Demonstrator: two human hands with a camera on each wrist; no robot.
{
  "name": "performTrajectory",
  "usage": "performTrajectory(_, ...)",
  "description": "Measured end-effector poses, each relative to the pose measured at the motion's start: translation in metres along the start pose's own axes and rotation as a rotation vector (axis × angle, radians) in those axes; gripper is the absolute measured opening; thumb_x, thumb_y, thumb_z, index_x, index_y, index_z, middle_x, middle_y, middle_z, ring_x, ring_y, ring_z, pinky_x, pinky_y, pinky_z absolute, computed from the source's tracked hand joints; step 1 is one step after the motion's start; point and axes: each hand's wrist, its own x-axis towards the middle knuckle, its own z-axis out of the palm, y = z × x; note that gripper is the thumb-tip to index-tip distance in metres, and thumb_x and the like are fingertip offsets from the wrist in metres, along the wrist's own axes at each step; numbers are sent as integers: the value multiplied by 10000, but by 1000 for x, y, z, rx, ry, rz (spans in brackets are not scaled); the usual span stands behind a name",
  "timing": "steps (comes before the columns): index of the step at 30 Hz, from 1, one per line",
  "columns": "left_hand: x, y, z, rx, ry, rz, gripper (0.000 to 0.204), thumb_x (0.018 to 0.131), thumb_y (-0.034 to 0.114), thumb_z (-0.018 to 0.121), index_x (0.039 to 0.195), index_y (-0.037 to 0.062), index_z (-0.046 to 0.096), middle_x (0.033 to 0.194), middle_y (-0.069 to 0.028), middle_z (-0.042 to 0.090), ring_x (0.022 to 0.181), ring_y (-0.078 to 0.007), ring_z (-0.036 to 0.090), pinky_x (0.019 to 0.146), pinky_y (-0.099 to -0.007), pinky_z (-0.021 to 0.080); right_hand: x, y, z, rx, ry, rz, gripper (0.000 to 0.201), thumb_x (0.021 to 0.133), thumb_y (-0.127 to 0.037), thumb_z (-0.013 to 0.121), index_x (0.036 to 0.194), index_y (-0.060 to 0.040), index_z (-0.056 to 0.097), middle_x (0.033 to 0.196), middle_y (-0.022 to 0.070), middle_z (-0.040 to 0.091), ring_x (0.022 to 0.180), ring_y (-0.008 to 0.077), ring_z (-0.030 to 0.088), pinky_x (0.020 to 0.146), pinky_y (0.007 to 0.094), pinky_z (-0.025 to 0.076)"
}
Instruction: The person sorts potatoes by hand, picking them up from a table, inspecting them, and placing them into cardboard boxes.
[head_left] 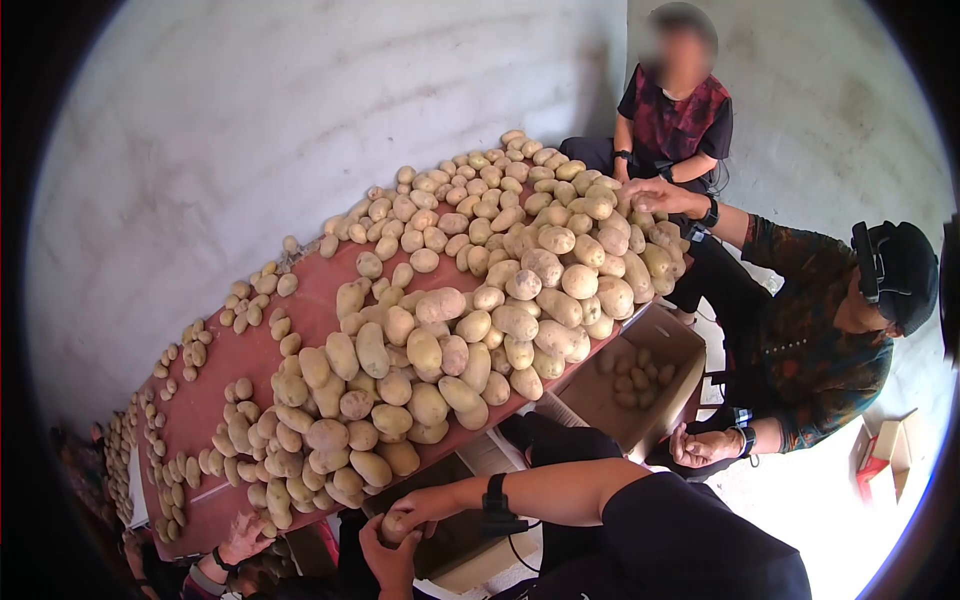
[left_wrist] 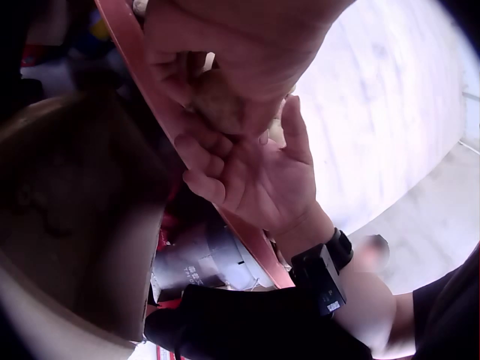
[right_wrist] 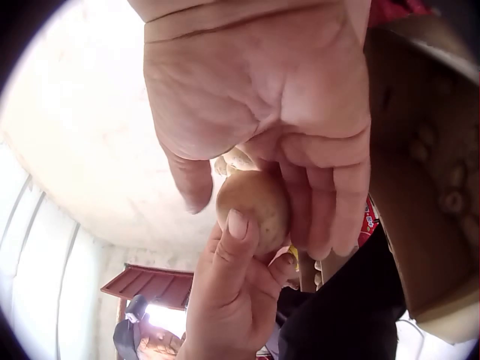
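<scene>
Potato [right_wrist: 253, 206]: in front of the person, just off the near edge of the desk [head_left: 312, 285], between the two hands; smooth tan skin with a few small specks.
Left hand [right_wrist: 229, 300]: fingers narrow on the potato, pinching it with the thumb laid across its side.
Right hand [right_wrist: 262, 97]: palm facing the potato, fingers loosely spread and bent beside it, the thumb apart from it; whether the fingertips touch it cannot be told.
Grey container [left_wrist: 199, 262]: below the desk edge; rows of small printed characters on its side, too blurred to read.
Red label [right_wrist: 368, 219]: white marks on red, partly hidden behind the right hand's fingers; not legible.
Wrist device [left_wrist: 321, 277]: black, strapped on the right wrist, with a small white sticker whose print is too fine to make out.
Red-and-white carton [head_left: 880, 460]: on the floor at far right; no wording can be made out.
Potato heap [head_left: 440, 350]: piled along the near side of the reddish desk, smaller potatoes scattered toward the wall.
Cardboard box [head_left: 690, 345]: beside the desk, some potatoes inside; no lettering discernible.
Other people: one seated person [head_left: 680, 125] at the far end, one person in a patterned shirt [head_left: 815, 330] at right.
</scene>
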Motion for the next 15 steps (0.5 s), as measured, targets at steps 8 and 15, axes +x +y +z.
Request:
performTrajectory(8, 2, -11, -1, -454, -93, -151, 419, 830, 153, 700, 1171, 6, 508, 1094, -68, 553, 916, -135, 563, 755, -277, 492, -13, -17, 2, 96, 84, 3, 743, 861, -368, 566, 1469, -65, 263, 1206, 87, 538, 945, 179, 594, 825, 324, 500)
performTrajectory(15, -2, -14, -2, -562, -218, -281, 368, 923, 291, 603, 1160, 23, 516, 1044, -53, 580, 851, -109, 561, 668, -232, 456, -16, -19, 8, 80, 113, -27, 788, 856, -344, 571, 1493, -64, 202, 1239, 106, 528, 973, 193, 602, 834, 335, 501)
